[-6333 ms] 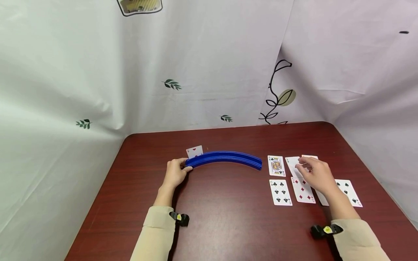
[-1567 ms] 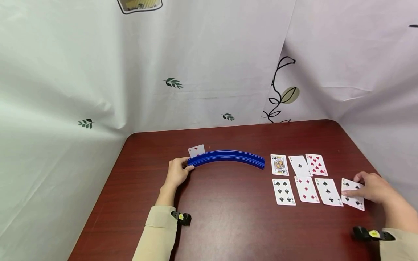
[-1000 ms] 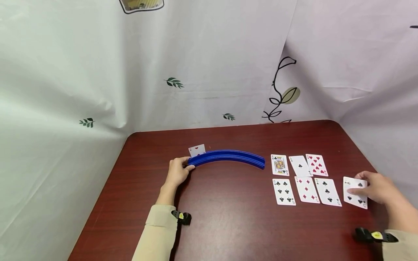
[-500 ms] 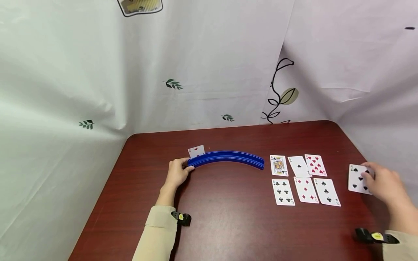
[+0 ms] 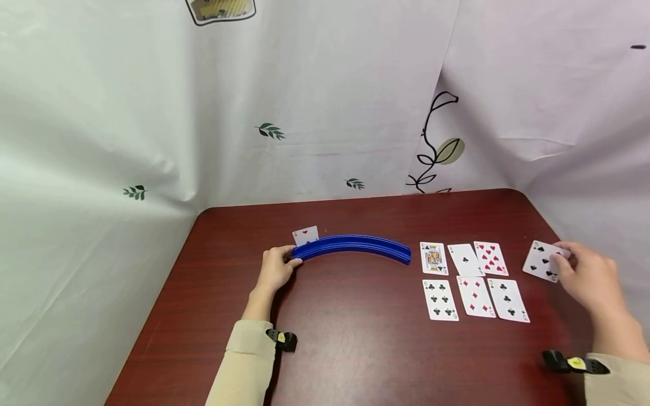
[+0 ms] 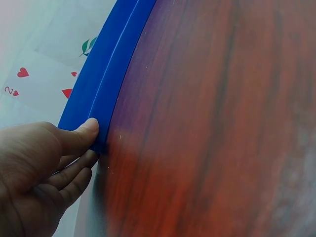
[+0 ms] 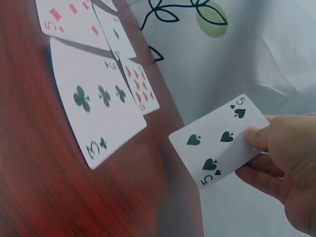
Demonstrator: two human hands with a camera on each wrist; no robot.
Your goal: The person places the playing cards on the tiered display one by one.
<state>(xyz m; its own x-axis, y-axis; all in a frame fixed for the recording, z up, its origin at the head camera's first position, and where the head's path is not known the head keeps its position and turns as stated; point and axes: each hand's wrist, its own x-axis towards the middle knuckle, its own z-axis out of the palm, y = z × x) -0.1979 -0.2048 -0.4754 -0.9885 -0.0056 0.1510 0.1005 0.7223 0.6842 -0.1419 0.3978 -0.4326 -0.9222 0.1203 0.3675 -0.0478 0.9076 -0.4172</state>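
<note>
My left hand [image 5: 274, 273] pinches the left end of a curved blue card holder [image 5: 355, 243] on the table, thumb on its near face. Behind that end stands a hearts card [image 5: 305, 234], its lower part hidden by the holder; its corner reads 2. At the right, my right hand [image 5: 591, 276] pinches the five of spades [image 5: 541, 260] between thumb and fingers. In the right wrist view this card [image 7: 219, 140] is face up and tilted, raised off the table by its right edge. The nearest loose cards are the three of clubs [image 5: 509, 300] and a many-pip hearts card [image 5: 491, 259].
The king of clubs [image 5: 434, 259] and ace of clubs [image 5: 465, 260] lie in the far row. The six of clubs [image 5: 440, 300] and five of diamonds [image 5: 475, 296] lie in the near row. White cloth [image 5: 315, 101] hangs around the red-brown table [image 5: 355, 338].
My right hand has gone from over the far row to the five of spades, picked it up from the near row's right end and moved it away from me. My left hand stays put.
</note>
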